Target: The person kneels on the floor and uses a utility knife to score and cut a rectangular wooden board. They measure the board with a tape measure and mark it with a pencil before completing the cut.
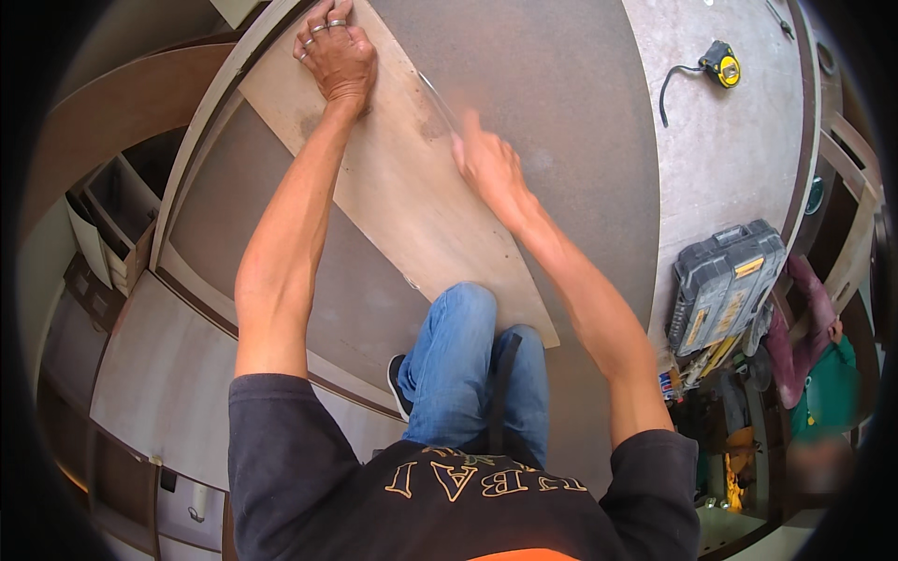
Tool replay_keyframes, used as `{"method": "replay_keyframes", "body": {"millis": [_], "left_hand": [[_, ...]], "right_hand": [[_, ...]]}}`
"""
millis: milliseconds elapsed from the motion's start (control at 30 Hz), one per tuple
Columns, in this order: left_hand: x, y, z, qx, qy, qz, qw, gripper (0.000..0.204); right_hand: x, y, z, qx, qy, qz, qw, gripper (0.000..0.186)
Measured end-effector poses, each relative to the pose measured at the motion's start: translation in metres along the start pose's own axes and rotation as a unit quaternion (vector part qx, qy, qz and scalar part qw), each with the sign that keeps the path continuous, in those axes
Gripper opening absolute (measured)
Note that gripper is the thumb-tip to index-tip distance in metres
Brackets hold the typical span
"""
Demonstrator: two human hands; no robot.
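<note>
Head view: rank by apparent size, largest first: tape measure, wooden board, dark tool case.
1. Wooden board, partly covered by hand and knees
2. Dark tool case
3. Tape measure

Apparent size only; all three differ clearly.

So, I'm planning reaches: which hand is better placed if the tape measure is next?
Probably the right hand: it's nearer the tape measure, though it holds a blurred, thin tool. The left hand is farther, resting on the board.
</note>
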State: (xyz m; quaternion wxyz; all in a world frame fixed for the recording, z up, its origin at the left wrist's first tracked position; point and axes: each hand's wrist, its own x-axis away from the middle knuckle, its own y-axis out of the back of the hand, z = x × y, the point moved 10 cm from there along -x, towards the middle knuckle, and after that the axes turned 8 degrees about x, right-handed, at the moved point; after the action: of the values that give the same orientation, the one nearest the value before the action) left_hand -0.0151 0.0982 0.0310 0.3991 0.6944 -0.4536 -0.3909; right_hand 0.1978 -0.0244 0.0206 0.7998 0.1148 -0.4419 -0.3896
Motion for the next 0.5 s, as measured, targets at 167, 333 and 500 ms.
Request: {"method": "replay_keyframes", "body": {"millis": [167,333,500], "left_hand": [[0.000,-0.008,0.005,-0.020,-0.050,-0.026,0.998,0.042],[0.004,-0.001,0.012,-0.015,-0.041,-0.026,0.999,0.043],[0.001,0.001,0.008,-0.017,-0.035,-0.021,0.999,0.043]], "right_hand": [[0.121,-0.046,-0.092,0.041,-0.088,0.047,0.994,0.022],[0.128,0.018,-0.123,0.004,-0.099,-0.018,0.995,0.023],[0.030,0.191,-0.122,0.033,-0.079,-0.338,0.937,0.021]]}}
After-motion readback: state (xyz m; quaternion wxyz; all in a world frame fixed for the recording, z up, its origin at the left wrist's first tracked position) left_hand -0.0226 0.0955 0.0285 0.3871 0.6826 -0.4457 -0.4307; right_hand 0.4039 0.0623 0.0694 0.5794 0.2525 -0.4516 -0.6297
